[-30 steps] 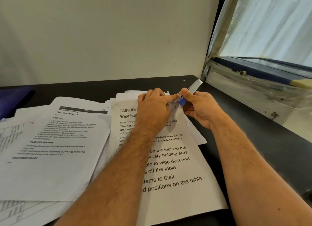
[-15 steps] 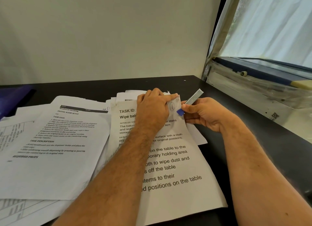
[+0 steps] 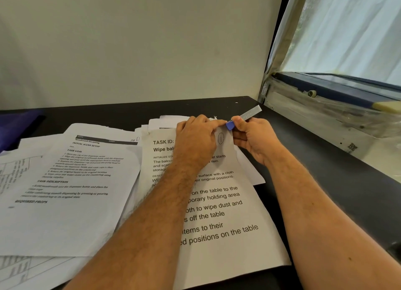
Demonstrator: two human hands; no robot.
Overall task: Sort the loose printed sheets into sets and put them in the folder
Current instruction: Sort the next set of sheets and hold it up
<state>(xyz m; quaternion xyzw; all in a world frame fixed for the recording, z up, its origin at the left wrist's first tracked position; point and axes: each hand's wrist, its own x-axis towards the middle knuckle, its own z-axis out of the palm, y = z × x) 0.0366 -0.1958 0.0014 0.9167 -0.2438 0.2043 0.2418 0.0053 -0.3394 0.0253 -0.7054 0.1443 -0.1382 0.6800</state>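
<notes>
A set of printed sheets headed "TASK ID" lies on the black table in front of me. My left hand holds its top right corner, fingers curled over the top edge and index finger stretched to the corner. My right hand grips a slim metal stapler with a blue end; the blue end touches that corner. More loose printed sheets lie in an untidy pile to the left. A dark blue folder shows at the far left edge.
A pale wall stands behind the table. At the right a plastic-covered window sill runs along the table's edge below a covered window. Further sheets stick out behind my left hand.
My right hand drew the stapler down and away from the corner, then brought it back up against it. My left hand stayed on the corner.
</notes>
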